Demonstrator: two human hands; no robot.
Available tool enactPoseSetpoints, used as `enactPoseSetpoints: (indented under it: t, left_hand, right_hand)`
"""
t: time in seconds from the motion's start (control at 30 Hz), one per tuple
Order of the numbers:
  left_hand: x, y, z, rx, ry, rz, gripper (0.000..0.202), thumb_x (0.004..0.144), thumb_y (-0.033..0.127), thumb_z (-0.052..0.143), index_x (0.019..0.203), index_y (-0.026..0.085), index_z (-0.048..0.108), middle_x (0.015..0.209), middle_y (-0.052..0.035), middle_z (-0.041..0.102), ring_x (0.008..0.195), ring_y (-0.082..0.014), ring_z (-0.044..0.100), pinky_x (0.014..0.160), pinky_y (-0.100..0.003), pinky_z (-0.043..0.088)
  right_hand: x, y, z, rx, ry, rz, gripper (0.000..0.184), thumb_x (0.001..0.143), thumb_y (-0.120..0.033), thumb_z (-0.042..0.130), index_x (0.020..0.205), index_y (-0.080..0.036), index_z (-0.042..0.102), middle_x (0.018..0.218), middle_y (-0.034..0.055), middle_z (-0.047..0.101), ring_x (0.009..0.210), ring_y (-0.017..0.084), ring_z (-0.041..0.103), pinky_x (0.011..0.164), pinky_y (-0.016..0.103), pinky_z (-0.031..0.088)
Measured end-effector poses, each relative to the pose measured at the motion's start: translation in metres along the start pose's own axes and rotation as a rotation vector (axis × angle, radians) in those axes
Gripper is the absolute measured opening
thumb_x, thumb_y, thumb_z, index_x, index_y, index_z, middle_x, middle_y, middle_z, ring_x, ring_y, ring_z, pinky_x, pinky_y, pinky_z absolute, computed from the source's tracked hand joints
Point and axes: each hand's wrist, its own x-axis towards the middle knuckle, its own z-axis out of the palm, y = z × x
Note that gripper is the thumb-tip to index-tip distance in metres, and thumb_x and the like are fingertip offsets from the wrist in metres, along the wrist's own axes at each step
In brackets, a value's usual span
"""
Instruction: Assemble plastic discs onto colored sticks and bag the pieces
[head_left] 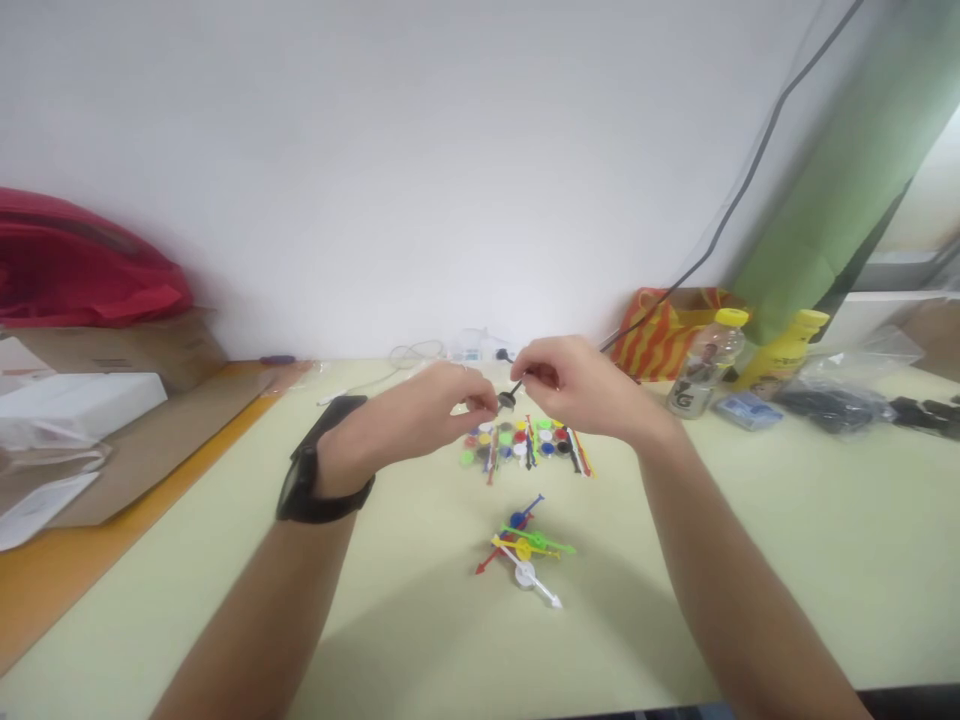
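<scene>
A black arrow spinner [508, 400], a slim pointer with a round disc, is held up over the table between my hands. My right hand [574, 388] pinches the pointer's upper end. At the disc's other side, my left hand [450, 402] has thumb and forefinger pinched together at its edge. Below the hands lie rows of small coloured discs [548, 449] and loose plastic arrows [581, 455], partly hidden by the fingers. Nearer to me is a pile of joined arrow spinners, with a white spinner [525, 575] in front and a green spinner [538, 540] behind.
On the right stand a clear bottle [705, 365], a yellow bottle [787, 355] and a striped bag [652, 335], beside a small blue pack [748, 411]. Cardboard [157, 440], a white box [82, 405] and a red bag [82, 260] occupy the left. A wall closes off the back.
</scene>
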Motion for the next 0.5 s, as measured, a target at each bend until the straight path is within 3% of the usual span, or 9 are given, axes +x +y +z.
enactPoseSetpoints:
  t: [0.5]
  left_hand:
    - [0.0, 0.0014, -0.0015, 0.024, 0.008, -0.033, 0.022, 0.095, 0.032, 0.055, 0.091, 0.024, 0.076, 0.091, -0.0017, 0.077, 0.083, -0.0201, 0.066, 0.077, -0.033, 0.048]
  right_hand:
    - [-0.0006, 0.0041, 0.0014, 0.054, -0.076, 0.031, 0.015, 0.083, -0.013, 0.054, 0.087, -0.018, 0.067, 0.067, -0.002, 0.058, 0.059, 0.012, 0.047, 0.056, 0.026, 0.032]
